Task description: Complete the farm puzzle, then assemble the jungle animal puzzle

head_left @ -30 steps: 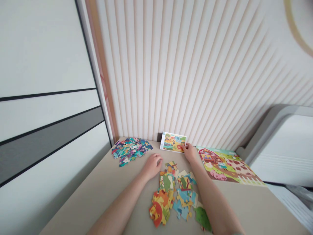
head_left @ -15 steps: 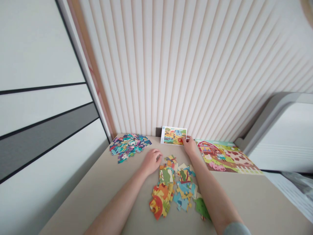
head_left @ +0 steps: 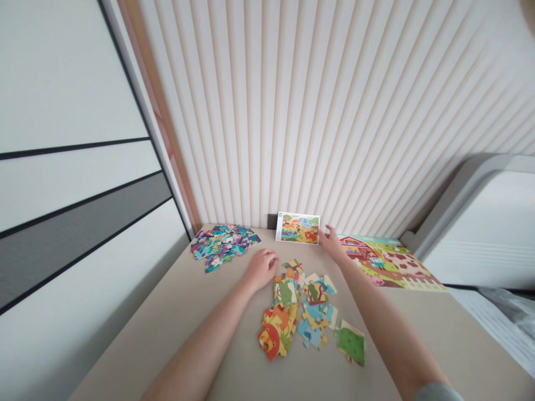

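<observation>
A picture card (head_left: 298,228) with animals leans upright near the back wall. At its right edge is my right hand (head_left: 330,240), fingers apart, holding nothing. My left hand (head_left: 262,268) rests on the table with its fingers curled, left of the loose puzzle pieces; whether anything is under the fingers is hidden. Between my forearms lie an orange lion piece (head_left: 270,341), a green and white piece (head_left: 286,293), blue pieces (head_left: 311,333) and a dark green piece (head_left: 351,344).
A heap of purple and teal puzzle pieces (head_left: 225,243) lies at the back left of the table (head_left: 242,356). A farm picture (head_left: 390,264) lies flat at the back right. The ribbed wall (head_left: 288,111) stands behind, with a white appliance (head_left: 485,228) at the right.
My right hand has let go of the card and moved slightly right, its fingers opening. The green piece at the right shows more fully. My left hand has hardly moved.
</observation>
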Available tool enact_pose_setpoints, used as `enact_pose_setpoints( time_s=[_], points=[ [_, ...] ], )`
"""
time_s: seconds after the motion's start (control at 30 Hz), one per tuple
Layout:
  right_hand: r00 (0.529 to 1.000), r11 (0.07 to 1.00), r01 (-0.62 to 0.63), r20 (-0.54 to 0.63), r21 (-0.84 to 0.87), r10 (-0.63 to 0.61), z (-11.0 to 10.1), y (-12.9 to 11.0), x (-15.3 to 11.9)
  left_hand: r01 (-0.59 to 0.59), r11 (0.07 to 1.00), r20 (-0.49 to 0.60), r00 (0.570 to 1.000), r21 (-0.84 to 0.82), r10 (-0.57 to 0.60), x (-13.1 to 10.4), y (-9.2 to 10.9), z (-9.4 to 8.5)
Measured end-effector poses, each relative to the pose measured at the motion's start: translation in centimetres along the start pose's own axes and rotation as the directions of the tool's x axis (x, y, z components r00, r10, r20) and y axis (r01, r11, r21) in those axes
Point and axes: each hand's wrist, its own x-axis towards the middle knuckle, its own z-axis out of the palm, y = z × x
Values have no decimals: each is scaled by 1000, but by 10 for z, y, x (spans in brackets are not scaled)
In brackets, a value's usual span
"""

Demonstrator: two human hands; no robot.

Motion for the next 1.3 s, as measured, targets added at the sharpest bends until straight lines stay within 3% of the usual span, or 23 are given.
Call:
enact_pose_setpoints(
  time_s=[0.1,0.23,0.3,0.4,0.47,0.67,0.77,0.9,1.03,1.17,1.3],
  points=[
    [997,998,64,41,-12,-63,-23,4,-29,-5,1000,-2,1000,-1,5,0,0,0],
    [968,982,185,176,-30,-177,-54,12,-100,-21,1000,2,1000,-2,21,0,-1,1],
    [936,971,237,274,-26,-221,-62,13,-135,-31,1000,6,999,-3,31,0,-1,1],
    [843,907,416,405,-72,-354,-64,9,-167,-50,999,11,999,-4,50,-2,3,1],
    [815,872,478,421,-102,-398,-62,5,-172,-65,998,16,998,0,65,-4,7,-1],
    [877,899,430,270,-76,-397,-70,11,-160,-87,996,22,996,12,86,-7,12,-5],
    [865,902,429,312,-52,-393,-76,16,-164,-79,997,24,997,-8,79,-5,12,-5],
    [815,867,490,402,-95,-417,-76,13,-172,-65,995,39,997,-72,68,-4,21,-12],
    [779,843,533,434,-78,-452,-74,8,-172,-101,983,140,983,-153,123,-17,38,-37],
    [785,846,527,429,-82,-447,-74,8,-172,-167,967,304,927,-195,221,-41,46,-61],
    [790,855,510,445,-96,-421,-76,8,-175,-138,973,351,915,-187,197,-60,47,-63]
  ],
)
